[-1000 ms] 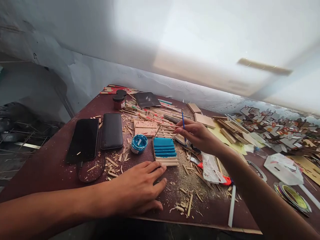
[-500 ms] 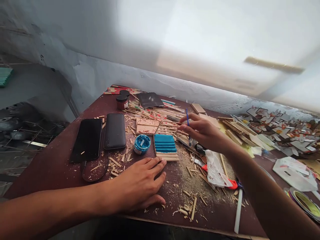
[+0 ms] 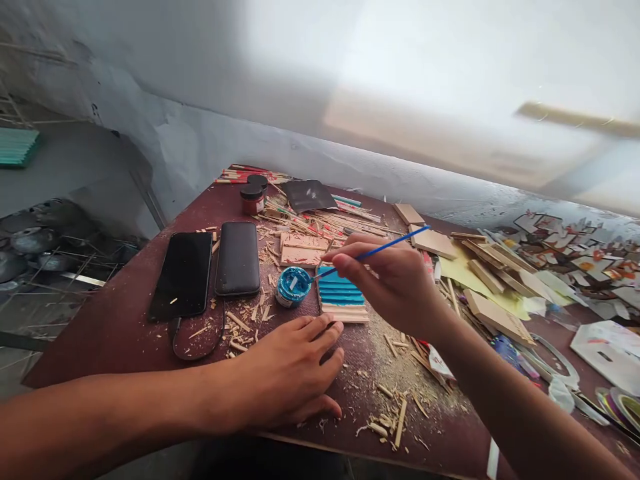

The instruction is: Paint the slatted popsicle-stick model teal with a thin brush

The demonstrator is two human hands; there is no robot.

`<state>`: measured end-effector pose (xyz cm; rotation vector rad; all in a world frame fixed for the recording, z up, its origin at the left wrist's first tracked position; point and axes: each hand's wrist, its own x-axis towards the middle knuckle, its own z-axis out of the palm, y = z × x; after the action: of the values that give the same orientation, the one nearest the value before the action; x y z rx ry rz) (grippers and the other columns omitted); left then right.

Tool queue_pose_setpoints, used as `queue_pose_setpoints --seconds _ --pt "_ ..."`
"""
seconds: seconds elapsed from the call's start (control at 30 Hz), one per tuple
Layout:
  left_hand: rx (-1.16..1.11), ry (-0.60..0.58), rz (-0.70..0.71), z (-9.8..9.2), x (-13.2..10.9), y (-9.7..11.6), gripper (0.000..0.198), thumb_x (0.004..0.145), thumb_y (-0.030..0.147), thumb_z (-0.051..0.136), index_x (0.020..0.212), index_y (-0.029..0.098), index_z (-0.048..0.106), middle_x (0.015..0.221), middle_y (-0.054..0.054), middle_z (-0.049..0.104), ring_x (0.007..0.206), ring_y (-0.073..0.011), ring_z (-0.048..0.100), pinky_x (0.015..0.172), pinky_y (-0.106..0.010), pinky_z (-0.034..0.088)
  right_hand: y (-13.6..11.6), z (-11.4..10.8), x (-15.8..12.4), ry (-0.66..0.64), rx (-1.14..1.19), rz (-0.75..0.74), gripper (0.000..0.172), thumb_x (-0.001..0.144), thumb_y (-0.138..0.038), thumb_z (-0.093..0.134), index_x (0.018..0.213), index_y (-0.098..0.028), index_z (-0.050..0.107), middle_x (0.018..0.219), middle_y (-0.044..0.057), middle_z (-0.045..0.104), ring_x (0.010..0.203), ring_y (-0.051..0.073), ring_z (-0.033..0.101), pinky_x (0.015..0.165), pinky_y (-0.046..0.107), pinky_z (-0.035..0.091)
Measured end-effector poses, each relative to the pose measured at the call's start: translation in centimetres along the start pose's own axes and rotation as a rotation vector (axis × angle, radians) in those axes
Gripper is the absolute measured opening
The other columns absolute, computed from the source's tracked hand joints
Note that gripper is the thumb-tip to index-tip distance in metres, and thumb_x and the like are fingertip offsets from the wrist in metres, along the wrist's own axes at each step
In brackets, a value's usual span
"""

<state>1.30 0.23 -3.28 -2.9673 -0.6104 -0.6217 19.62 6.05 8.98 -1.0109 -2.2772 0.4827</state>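
Pale plastered wall rises behind our dark red desk (image 3: 125,320), which is strewn with wood shavings. Our right hand (image 3: 395,283) pinches a thin blue paintbrush (image 3: 380,251) between thumb and fingers, its tip dipped in the small pot of blue paint (image 3: 293,286) mid-desk. Just beside the pot lies a ribbed wooden piece (image 3: 343,297), painted blue. Our left hand (image 3: 287,377) lies flat and open near the front edge, holding nothing, fingertips touching that piece. Two black phones (image 3: 210,267) lie toward the left edge

No text, label, brand or number is legible; the round blue paint pot (image 3: 294,285) just beyond the left hand (image 3: 290,373) shows no readable label; the printed card pieces (image 3: 575,257) far beyond the right hand (image 3: 395,277) are too blurred.
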Motion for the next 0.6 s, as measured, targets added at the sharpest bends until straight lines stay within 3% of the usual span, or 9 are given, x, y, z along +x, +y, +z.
queue_pose_setpoints --seconds 0.17,0.37,0.47,0.6 --pt "-0.006 0.006 0.006 0.0 -0.1 0.1 0.065 0.105 0.068 0.052 0.132 0.009 0.064 0.151 -0.024 0.059 0.140 -0.0363 0.057 0.115 -0.044 0.047 1.0 2.1 1.0 -0.123 -0.045 0.003 0.037 0.109 -0.039 0.054 0.085 -0.019 0.074 0.077 0.005 0.070 0.072 0.016 0.060 0.071 0.036 0.043" --pt "-0.013 -0.009 0.004 -0.4 0.0 0.0 0.063 0.106 0.066 0.052 0.130 0.010 0.065 0.149 -0.024 0.060 0.137 -0.0380 0.059 0.116 -0.047 0.047 2.2 3.8 1.1 -0.236 -0.042 0.016 0.043 0.109 -0.037 0.053 0.070 -0.020 0.058 0.070 0.003 0.060 0.067 0.015 0.051 0.067 0.035 0.039" --pt "-0.017 -0.016 0.010 -0.5 -0.1 0.0 0.062 0.106 0.065 0.052 0.131 0.009 0.064 0.151 -0.025 0.058 0.139 -0.0370 0.058 0.116 -0.045 0.047 2.0 3.2 1.0 -0.232 -0.029 0.014 0.042 0.109 -0.037 0.053 0.073 -0.019 0.062 0.071 0.003 0.062 0.067 0.014 0.052 0.066 0.035 0.039" --pt "-0.018 -0.012 0.004 -0.4 -0.1 0.0 0.063 0.107 0.065 0.049 0.134 0.010 0.063 0.153 -0.024 0.057 0.140 -0.0373 0.057 0.114 -0.045 0.048 0.8 0.6 0.5 -0.148 0.001 -0.017 0.039 0.110 -0.037 0.054 0.082 -0.018 0.074 0.072 0.002 0.065 0.068 0.014 0.056 0.066 0.034 0.044"
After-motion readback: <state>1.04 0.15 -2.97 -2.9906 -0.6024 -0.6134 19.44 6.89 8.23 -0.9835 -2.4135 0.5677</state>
